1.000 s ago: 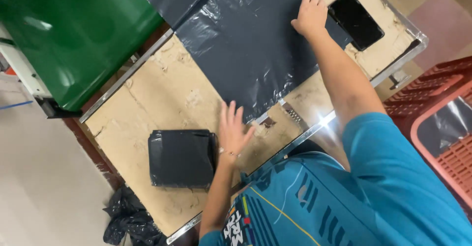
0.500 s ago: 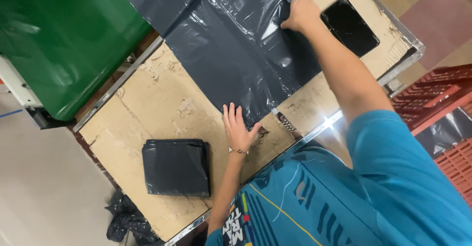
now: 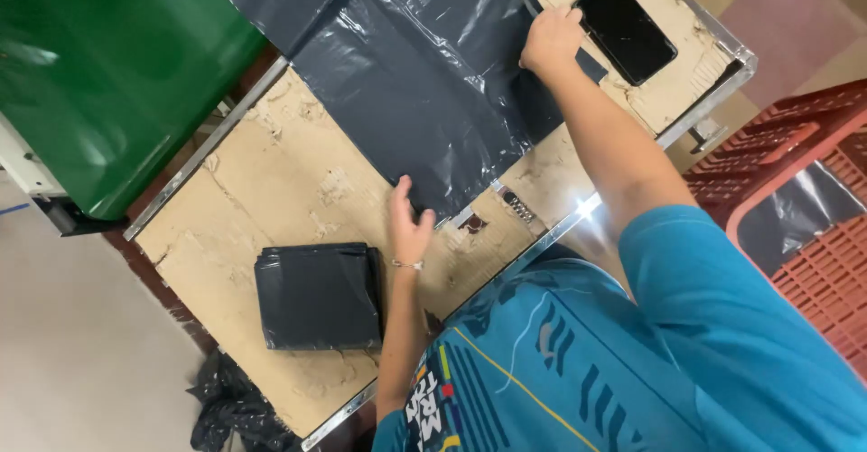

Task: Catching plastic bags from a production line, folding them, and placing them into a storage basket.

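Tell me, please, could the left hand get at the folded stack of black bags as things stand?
Probably yes. The left hand rests at the spread bag's near corner, and the folded stack lies right beside its wrist on the cardboard-topped table, with nothing between them.

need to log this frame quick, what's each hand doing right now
Left hand: open, flat at the near edge of the dark plastic bag.
Right hand: closed on the bag's far edge, beside the black phone.

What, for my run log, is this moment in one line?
left hand: open, on dark plastic sheet | right hand: grips sheet edge beside phone | folded bags: near left hand
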